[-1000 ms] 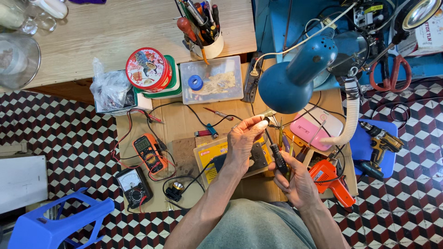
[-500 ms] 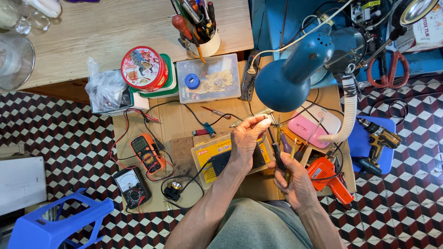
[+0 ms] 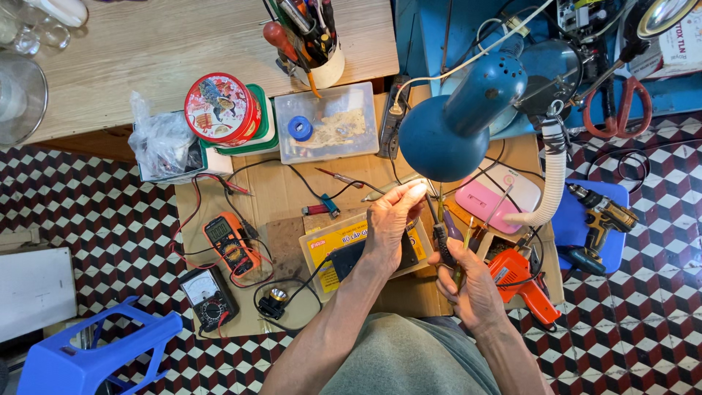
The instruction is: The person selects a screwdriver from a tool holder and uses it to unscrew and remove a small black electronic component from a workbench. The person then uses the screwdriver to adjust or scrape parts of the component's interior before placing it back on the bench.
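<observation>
Since the picture before, the left hand had stayed raised under the blue lamp, and not much else had moved. At the left edge of the cardboard sheet lay 2 meters: 1 orange meter and 1 black meter near the bottom left corner. Past the top edge sat 1 round red tin and 1 clear box. In the middle, the left hand pinched something tiny at its fingertips; I could not tell what it was. Just right of it, the right hand was closed around 1 thin dark tool that pointed up. By the right edge lay 1 orange glue gun and 1 pink box. Further right, 1 drill sat on a blue stool.
</observation>
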